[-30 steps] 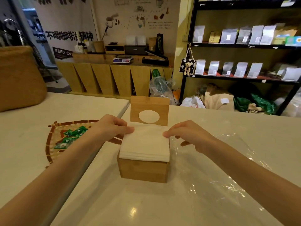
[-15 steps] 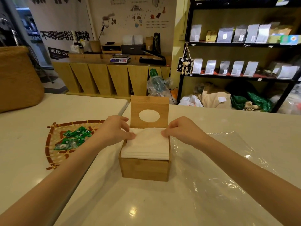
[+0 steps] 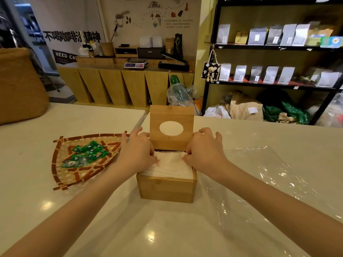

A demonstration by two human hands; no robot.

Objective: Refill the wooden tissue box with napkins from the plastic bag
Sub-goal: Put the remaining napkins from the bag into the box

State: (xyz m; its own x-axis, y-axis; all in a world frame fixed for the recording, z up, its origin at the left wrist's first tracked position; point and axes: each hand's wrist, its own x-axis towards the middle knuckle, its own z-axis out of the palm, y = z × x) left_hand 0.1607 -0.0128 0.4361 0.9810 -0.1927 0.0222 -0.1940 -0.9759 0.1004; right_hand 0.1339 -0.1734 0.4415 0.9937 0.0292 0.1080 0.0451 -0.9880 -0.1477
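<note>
The wooden tissue box [image 3: 167, 190] stands on the white counter, its lid [image 3: 171, 129] with an oval hole raised upright at the back. A stack of white napkins [image 3: 169, 167] fills it to the rim, slightly rumpled at the far side. My left hand [image 3: 136, 151] presses on the stack's left far corner, thumb and fingertips on the napkins. My right hand [image 3: 205, 149] presses on the right far corner the same way. The clear plastic bag [image 3: 263, 184] lies flat and empty on the counter to the right of the box.
A woven fan-shaped tray [image 3: 87, 160] with several green packets sits left of the box. A large woven basket [image 3: 20, 86] stands at the far left. Behind the counter are a wooden cabinet with a scale and black shelves of pouches.
The napkin stack has sunk from above the rim down into the box. Both hands moved down and toward the back corners, pushing it in.
</note>
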